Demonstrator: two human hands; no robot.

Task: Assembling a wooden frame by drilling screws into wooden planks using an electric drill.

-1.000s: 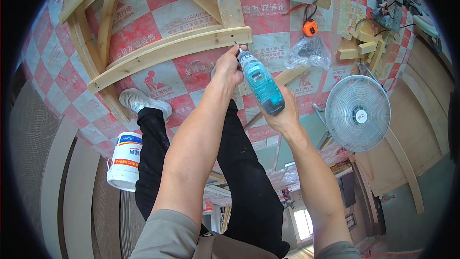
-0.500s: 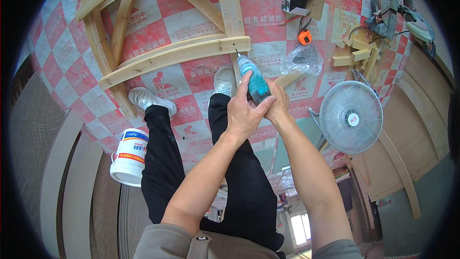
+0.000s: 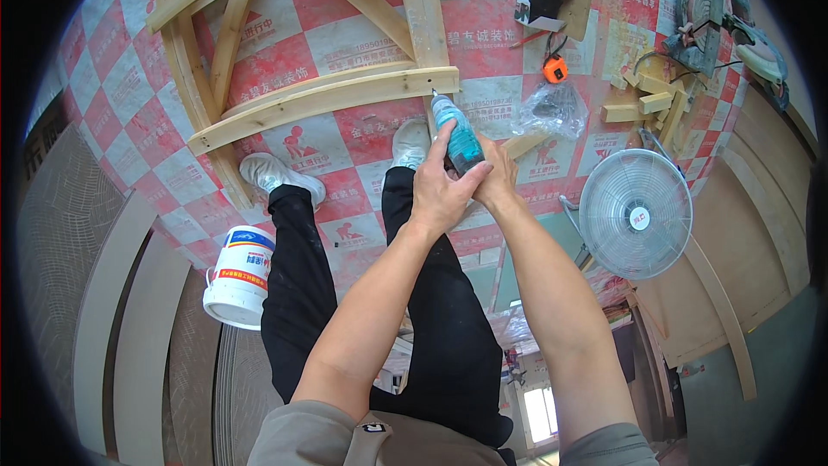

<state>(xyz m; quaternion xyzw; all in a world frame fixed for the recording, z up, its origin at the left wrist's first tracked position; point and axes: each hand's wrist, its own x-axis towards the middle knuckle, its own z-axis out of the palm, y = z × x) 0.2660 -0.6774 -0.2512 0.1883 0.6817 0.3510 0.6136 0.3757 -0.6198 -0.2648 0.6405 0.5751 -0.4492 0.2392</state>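
Both hands are wrapped around a teal and dark power drill (image 3: 457, 134) in front of me. My left hand (image 3: 442, 192) closes on its near side, index finger stretched along the body. My right hand (image 3: 500, 176) grips it from the right, its fingers partly hidden. The thin bit meets the lower edge of a curved wooden slat (image 3: 319, 106), close to its right end; how deep it sits I cannot tell. A small dark hole shows beside it. That slat lies across the two side rails of a wooden frame (image 3: 422, 30).
My shoes stand by the frame's near end. A white bucket (image 3: 239, 285) is at left, a standing fan (image 3: 636, 214) at right. Farther off lie an orange tape measure (image 3: 555, 69), clear plastic bag (image 3: 549, 110), open box (image 3: 552, 9), wood offcuts (image 3: 651, 102) and a saw (image 3: 700, 13).
Less of the drill bit shows, and the drill sits slightly closer to the slat. Both hands keep their grip. The whole view has shifted a little.
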